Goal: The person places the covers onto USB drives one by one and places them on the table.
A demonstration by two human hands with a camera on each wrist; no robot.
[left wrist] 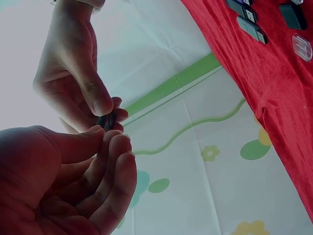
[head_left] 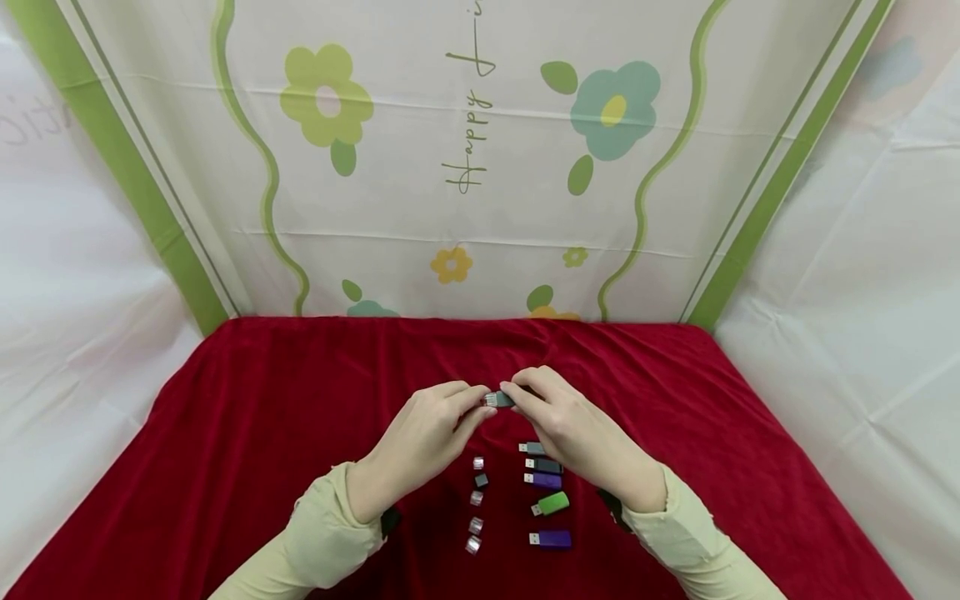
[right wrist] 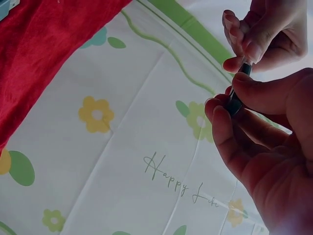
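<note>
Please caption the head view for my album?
Left hand and right hand hold a slim grey USB stick over red velvety cloth.

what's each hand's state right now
Left hand: pinching one end of a dark USB stick.
Right hand: pinching the same USB stick's other end.

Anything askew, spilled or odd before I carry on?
Only slightly: the green USB stick lies tilted, while the other sticks in its column lie nearly level, and one dark cap sits among clear caps. No spill or damage shows; the held USB stick is partly hidden.
</note>
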